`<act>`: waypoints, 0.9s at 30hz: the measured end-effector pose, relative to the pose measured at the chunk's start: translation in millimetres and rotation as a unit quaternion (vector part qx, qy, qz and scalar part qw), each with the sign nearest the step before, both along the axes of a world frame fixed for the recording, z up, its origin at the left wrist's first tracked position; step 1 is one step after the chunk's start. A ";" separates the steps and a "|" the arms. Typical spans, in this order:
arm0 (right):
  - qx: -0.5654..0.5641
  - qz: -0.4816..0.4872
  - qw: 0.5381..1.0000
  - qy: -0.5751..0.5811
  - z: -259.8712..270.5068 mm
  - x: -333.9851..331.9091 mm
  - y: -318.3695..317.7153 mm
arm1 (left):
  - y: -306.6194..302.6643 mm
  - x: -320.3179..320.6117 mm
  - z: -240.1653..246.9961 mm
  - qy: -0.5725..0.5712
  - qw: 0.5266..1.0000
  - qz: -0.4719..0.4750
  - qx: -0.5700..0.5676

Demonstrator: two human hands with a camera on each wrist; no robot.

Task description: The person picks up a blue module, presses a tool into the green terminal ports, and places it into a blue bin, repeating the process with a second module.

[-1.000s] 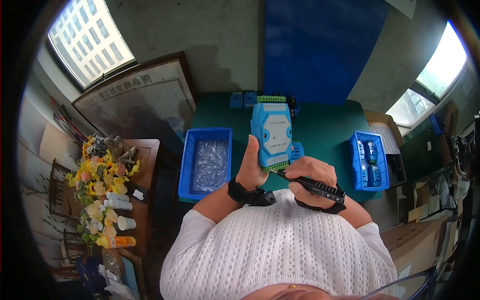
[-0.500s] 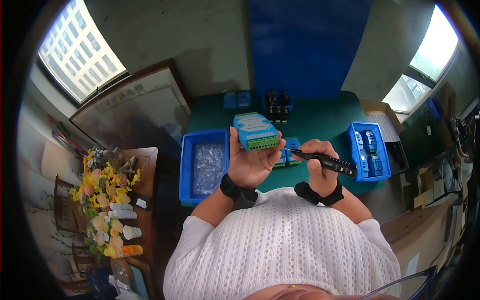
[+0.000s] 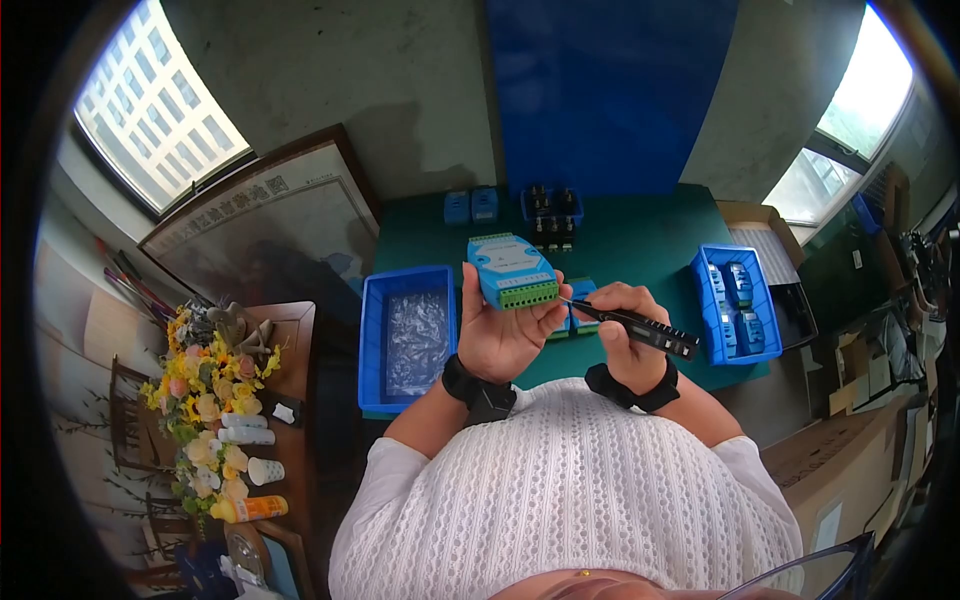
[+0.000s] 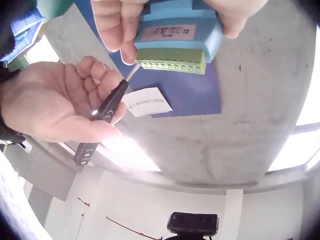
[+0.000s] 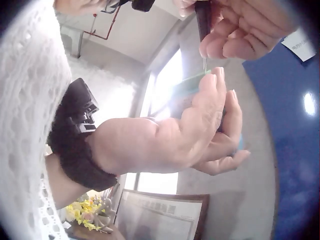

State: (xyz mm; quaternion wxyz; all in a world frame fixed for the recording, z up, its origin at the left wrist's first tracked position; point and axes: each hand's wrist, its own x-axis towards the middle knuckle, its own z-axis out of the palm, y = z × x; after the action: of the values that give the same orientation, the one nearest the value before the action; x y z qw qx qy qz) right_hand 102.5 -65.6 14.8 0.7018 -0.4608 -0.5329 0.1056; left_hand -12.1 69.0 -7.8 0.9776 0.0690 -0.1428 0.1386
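My left hand (image 3: 493, 345) holds a blue electronic module (image 3: 508, 258) from below, its pale label facing up and the near edge tilted toward me. A green screw terminal block (image 3: 530, 297) runs along that near edge, and another green strip lines the far edge. In my right hand (image 3: 637, 368) is a slim black screwdriver (image 3: 650, 332), pinched between thumb and fingers. Its thin metal shaft (image 4: 133, 72) points at the end of the green block in the left wrist view, the tip right at the corner. Fingers partly hide the module in the right wrist view.
On the green table (image 3: 640, 240), a blue bin (image 3: 366, 340) with clear plastic inside stands left. Another blue bin (image 3: 742, 355) with several modules stands right. More modules (image 3: 584, 292) lie behind my hands. At the back are two modules (image 3: 470, 207) and black parts (image 3: 553, 222).
The module has come down and left, from nearly upright to lying flatter, its terminal edge toward me. The screwdriver first drew away to the right, then its tip returned to the block's right end.
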 end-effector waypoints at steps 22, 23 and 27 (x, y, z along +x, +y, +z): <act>0.031 0.005 0.998 -0.057 6.7 -4.5 5.6 | 0.6 -2.4 0.4 0.032 0.999 0.028 0.014; 0.038 0.007 0.998 -0.059 7.4 -4.9 5.8 | 0.8 -2.5 0.1 0.033 0.999 0.029 0.013; 0.018 0.007 0.998 -0.065 9.3 -6.2 6.6 | 0.2 -2.4 0.5 0.025 0.999 0.029 0.024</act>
State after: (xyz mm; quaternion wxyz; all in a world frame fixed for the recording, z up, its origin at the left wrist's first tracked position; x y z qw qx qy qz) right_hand 96.2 -59.0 24.1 0.6730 -0.4498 -0.5830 0.0704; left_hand -14.5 69.2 -7.3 0.9745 0.1005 -0.1193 0.1615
